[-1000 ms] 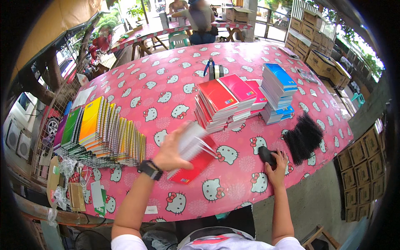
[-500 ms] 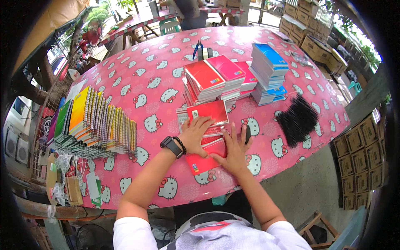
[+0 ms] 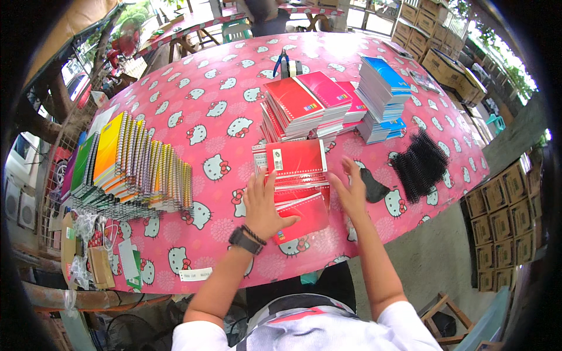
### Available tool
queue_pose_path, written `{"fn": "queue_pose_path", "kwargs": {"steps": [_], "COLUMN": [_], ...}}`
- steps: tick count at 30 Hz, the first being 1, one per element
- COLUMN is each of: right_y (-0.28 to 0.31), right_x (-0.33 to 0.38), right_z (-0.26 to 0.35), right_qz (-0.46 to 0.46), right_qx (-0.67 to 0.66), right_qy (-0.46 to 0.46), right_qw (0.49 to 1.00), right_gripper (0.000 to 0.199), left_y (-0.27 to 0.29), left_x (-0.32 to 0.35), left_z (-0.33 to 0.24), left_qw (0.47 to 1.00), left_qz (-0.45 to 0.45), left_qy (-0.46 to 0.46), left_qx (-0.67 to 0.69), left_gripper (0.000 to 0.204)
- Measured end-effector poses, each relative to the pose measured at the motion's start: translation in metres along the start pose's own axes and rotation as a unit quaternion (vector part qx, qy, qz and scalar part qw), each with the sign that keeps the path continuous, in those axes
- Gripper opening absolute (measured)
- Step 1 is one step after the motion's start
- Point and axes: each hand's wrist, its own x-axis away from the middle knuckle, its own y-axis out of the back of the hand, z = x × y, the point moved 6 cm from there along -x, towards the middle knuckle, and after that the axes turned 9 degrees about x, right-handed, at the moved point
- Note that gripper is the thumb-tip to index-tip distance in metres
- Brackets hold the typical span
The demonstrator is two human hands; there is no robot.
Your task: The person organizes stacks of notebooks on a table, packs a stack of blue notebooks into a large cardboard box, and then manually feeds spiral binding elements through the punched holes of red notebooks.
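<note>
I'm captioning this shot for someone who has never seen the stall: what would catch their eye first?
The pink cartoon-cat tablecloth fills the view. At its middle, the left hand rests on a fanned pile of red notebooks, with the right hand open just beside it. Behind stand red notebook stacks and a blue stack; a row of colourful spiral-bound notebooks leans at the left, black binding coils lie at the right.

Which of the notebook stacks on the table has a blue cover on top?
The tall stack of blue notebooks at the far right, beside the black binding coils. The neighbouring stacks show red and pink covers instead.
</note>
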Motion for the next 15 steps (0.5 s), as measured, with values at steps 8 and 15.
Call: {"fn": "queue_pose_path", "kwargs": {"steps": [8,15], "right_y": [-0.049,-0.017], "right_x": [-0.042,-0.025], "right_z": [-0.024,-0.031], "right_qz": [0.043,0.081], "right_qx": [-0.196,-0.455], "right_qy": [-0.124,-0.27], "right_qw": [0.972,0.845], "right_gripper": [0.055,0.038], "left_y": [-0.025,-0.042], "left_x": [0.082,0.042], "left_z": [0.021,0.029], "left_qw": [0.985,0.992], "left_qz": [-0.076,0.026], "left_qy": [0.047,0.067], "left_qx": [0.148,0.1], "left_gripper": [0.107,0.111]}}
